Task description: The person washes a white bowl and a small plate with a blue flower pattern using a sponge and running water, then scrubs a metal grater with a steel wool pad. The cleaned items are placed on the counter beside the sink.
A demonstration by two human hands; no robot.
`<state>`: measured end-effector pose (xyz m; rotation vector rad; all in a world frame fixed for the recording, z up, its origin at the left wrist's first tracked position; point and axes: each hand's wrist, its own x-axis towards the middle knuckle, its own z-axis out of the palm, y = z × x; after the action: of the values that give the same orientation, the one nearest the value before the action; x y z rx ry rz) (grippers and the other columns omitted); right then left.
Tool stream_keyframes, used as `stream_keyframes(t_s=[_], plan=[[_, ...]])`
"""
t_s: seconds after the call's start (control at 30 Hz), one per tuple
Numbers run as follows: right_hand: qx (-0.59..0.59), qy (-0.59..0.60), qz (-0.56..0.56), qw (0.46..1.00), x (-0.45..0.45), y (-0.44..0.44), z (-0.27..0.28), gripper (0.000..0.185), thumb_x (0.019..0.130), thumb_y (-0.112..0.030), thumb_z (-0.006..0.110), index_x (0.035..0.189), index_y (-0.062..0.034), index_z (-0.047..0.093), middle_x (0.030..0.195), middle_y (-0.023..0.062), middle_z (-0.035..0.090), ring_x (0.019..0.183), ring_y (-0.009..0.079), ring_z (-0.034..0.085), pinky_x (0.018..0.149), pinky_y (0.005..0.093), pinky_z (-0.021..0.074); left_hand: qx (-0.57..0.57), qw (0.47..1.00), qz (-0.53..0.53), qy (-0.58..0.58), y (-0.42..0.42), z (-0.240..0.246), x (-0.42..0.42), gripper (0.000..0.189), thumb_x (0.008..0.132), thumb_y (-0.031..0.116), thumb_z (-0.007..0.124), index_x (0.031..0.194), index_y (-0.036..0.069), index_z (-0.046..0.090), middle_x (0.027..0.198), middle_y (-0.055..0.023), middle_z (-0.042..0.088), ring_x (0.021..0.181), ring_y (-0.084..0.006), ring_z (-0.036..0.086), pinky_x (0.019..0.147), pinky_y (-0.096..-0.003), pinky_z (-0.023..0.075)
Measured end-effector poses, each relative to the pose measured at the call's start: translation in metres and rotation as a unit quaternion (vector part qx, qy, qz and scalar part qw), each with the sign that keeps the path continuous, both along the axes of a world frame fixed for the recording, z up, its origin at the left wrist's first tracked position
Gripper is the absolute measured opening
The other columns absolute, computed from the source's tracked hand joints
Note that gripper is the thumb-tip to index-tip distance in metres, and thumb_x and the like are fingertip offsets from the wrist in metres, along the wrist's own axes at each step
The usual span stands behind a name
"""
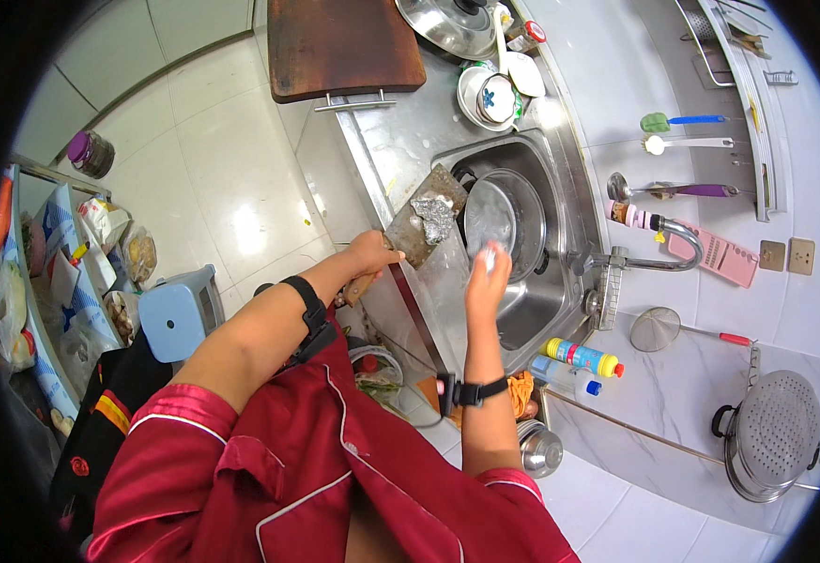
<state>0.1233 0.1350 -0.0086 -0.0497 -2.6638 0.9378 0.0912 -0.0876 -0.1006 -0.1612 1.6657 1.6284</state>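
Observation:
My left hand (376, 255) grips a cleaver (405, 237) near the wooden handle (359, 288), whose end shows below my fingers. Its broad, stained blade lies flat over the counter's front edge and reaches towards the sink. On the blade rests a crumpled silver wad (435, 218), like foil. My right hand (487, 281) is raised at the near side of the sink (522, 331), fingers closed around a small white thing (490, 259) that is blurred and mostly hidden. Beyond it, a metal pot (538, 229) with dark handles stands in the sink, a round metal vessel inside it.
A wooden cutting board (346, 49), a pot lid (445, 28) and stacked bowls (498, 98) occupy the far counter. The faucet (670, 264) bends at the right. Bottles (582, 357) lie near the sink. A blue stool (177, 320) stands on the left.

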Motion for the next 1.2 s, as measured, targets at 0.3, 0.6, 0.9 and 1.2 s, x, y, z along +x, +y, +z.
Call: stream_keyframes(t_s=[0.3,0.6,0.9,1.2], plan=[[0.356,-0.192,-0.134,0.905,0.078,0.013,0.006,0.038,0.089,-0.036,0.055,0.115,-0.0088,0.065,0.132,0.0171,0.052,0.125,0.0430,0.038,0.099,0.0543,0.0329,0.009,1.000,0.007,-0.004,-0.002,0.006,0.000,0.032,0.081,0.027,0.071,0.073,0.000,0.057,0.056,-0.0063,0.052,0.042,-0.0179,0.053,0.040,-0.0343,0.0446],[0.079,-0.076,0.090,0.990,-0.076,-0.038,-0.019,0.056,0.079,-0.029,0.068,0.125,-0.0002,0.053,0.121,0.0206,0.057,0.115,0.0380,0.050,0.099,0.0422,0.0391,0.015,1.000,-0.010,0.001,-0.004,0.008,0.000,0.024,0.083,0.021,0.069,0.084,0.000,0.058,0.056,-0.0032,0.048,0.040,-0.0150,0.050,0.037,-0.0313,0.0428],[0.219,-0.036,0.074,0.972,-0.079,-0.062,-0.016,0.045,0.071,-0.022,0.076,0.107,-0.0033,0.057,0.107,0.0191,0.053,0.103,0.0383,0.050,0.087,0.0458,0.0433,0.009,1.000,0.024,-0.002,-0.003,0.013,0.000,0.031,0.081,0.023,0.071,0.069,-0.001,0.057,0.056,-0.0075,0.054,0.042,-0.0179,0.053,0.039,-0.0331,0.0430],[0.153,-0.091,0.098,0.979,-0.033,-0.078,-0.034,0.038,0.084,-0.026,0.064,0.115,-0.0050,0.057,0.104,0.0182,0.054,0.095,0.0384,0.054,0.079,0.0448,0.0464,-0.007,1.000,-0.001,0.014,-0.003,0.011,-0.001,0.026,0.081,0.020,0.069,0.075,-0.003,0.059,0.056,-0.0074,0.054,0.043,-0.0177,0.054,0.040,-0.0330,0.0447]])
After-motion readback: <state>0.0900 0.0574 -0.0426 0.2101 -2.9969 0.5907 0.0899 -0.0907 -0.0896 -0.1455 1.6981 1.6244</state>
